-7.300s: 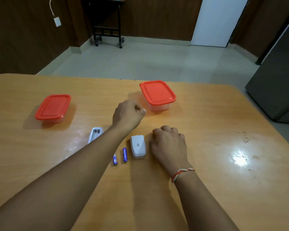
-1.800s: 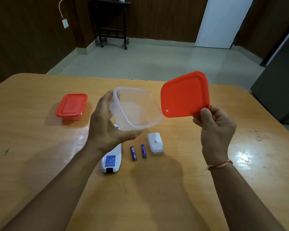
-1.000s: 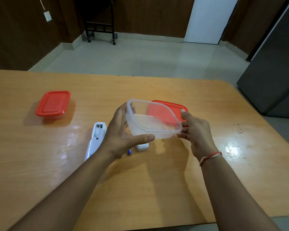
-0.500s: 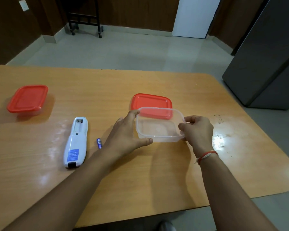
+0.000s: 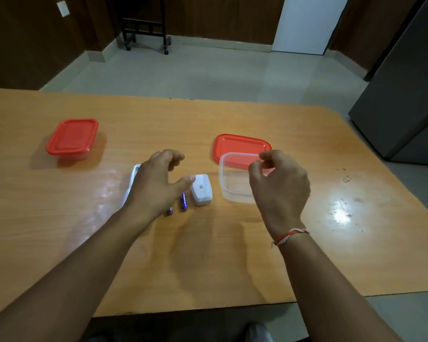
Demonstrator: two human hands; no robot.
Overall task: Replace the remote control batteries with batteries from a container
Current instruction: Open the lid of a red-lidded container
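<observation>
Both of your hands hover just above the table (image 5: 208, 267), and neither grip holds anything: the left hand (image 5: 156, 186) has fingers loosely spread and thumb pointing toward the white battery cover (image 5: 202, 190), while the right hand (image 5: 279, 186) hangs with fingers loosely curled over the open clear container (image 5: 232, 188). The likely step is to gather the two blue batteries (image 5: 184, 201) lying just beside the cover, one partly hidden under your left hand, and drop them into that clear container, which looks empty from here. Pinch each cell across its middle with thumb and forefinger rather than sweeping them, since they are round and will probably roll on this glossy surface. The remote control (image 5: 133, 183) lies mostly hidden beneath your left wrist, so lift the hand straight up before shifting sideways to avoid nudging it. The near table edge is well behind your forearms, leaving broad bare wood for you to work on. Beyond the clear container its red lid (image 5: 240, 144) lies flat, touching or slightly under the container's far rim, so leave it there. The closed red-lidded container (image 5: 72, 139) sits well apart to the far left; it presumably holds the fresh batteries, though its contents cannot be seen. The path to it across the table is open, and the far edge lies well beyond it.
</observation>
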